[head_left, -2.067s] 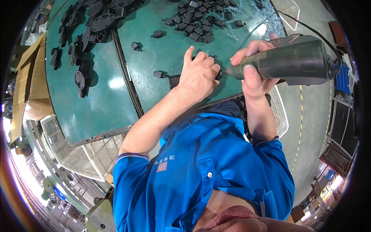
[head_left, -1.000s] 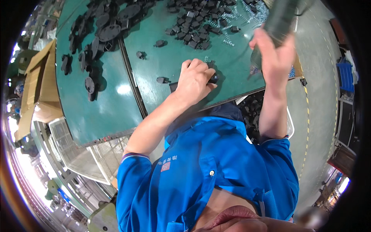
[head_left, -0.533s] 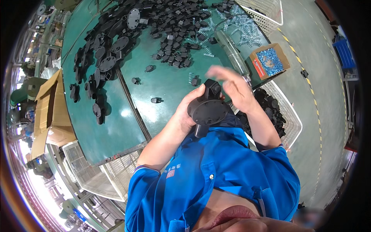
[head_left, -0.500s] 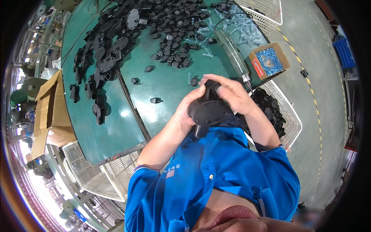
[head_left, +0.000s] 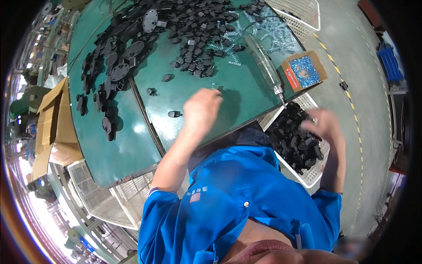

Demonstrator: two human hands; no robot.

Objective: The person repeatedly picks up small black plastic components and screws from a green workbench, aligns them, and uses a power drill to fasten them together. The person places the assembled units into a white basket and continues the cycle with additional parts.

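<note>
Two bare hands show in the frame, both blurred. My left hand (head_left: 200, 110) sits at centre, just above the near edge of a green table (head_left: 132, 141); its fingers look loosely curled, and I cannot tell whether it holds anything. A small black part (head_left: 174, 114) lies just left of it on the table, and two more of the same kind lie further up and left.

My right hand (head_left: 323, 125) is at centre right, over a white wire basket (head_left: 307, 176) filled with black plastic parts (head_left: 294, 141). Its fingers look partly spread; the blur hides whether it grips a part.

Between the hands, in the upper centre right, a grey electric screwdriver (head_left: 263, 66) hangs tilted, tip pointing down and right toward the basket. It hangs free, touched by neither hand. Right of it a small cardboard box (head_left: 304, 71) of blue pieces rests on the table's right corner.

Across the top of the frame lies a heap of small black blocks (head_left: 193, 26), with a scatter of clear bits beside it. In the upper left, black round discs (head_left: 118, 66) crowd the table. A large open cardboard carton (head_left: 52, 127) stands at the left edge, off the table.

A blue work shirt (head_left: 237, 202) fills the lower centre and hides the floor below the table's near edge.
</note>
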